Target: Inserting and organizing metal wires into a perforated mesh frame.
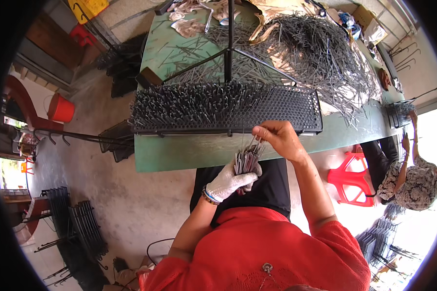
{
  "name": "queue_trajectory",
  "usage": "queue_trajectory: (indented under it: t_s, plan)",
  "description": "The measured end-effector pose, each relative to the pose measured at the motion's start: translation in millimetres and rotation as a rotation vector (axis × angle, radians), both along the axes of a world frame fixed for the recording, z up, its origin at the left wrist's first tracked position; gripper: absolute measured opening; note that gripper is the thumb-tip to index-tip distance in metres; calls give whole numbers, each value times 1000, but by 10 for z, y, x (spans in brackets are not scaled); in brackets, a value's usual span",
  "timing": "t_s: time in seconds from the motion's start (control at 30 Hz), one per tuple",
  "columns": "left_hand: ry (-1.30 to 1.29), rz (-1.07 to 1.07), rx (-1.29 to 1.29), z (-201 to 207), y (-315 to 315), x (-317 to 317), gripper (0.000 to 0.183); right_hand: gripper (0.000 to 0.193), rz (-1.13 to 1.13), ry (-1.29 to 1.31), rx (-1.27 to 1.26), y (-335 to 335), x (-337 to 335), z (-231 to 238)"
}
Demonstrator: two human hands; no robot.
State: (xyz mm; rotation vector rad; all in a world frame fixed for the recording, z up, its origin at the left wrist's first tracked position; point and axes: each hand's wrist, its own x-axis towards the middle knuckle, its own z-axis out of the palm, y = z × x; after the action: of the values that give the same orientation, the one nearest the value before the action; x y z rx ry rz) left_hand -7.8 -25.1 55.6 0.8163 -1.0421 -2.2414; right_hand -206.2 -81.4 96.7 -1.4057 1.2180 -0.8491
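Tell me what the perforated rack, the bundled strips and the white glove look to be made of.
Perforated rack: probably metal, painted or coated black; thin-looking, with close rows of holes.
Bundled strips: likely metal, grey, with glints along their thin edges.
White glove: matte fabric, probably knitted, by its soft, wrinkled look; the fibre can't be told.

Rack (292,109) on table (179,157); strip pile (320,53) behind it; stool (348,178) right; bucket (61,108) left.

Head-worn fisheye view, looking down, near left hand (232,181) and right hand (282,140)
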Motion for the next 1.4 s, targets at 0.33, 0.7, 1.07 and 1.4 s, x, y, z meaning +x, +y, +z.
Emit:
queue_trajectory:
  t_s: [0.33, 0.7, 1.07, 1.4]
  plan:
    - [96, 18, 66, -4, -98, 92, 15, 31, -250, 84, -25, -170, 45, 37]
    - [155, 180, 138, -66, -8, 107, 13, 27, -253, 2, -64, -185, 77, -66]
    - [72, 96, 94, -137, 10, 181, 12, 12, -345, 249, -680, -530, 296, 8]
    - [36, 112, 133, -171, 41, 174, 14, 12, -305, 365, -778, -657, 367, -47]
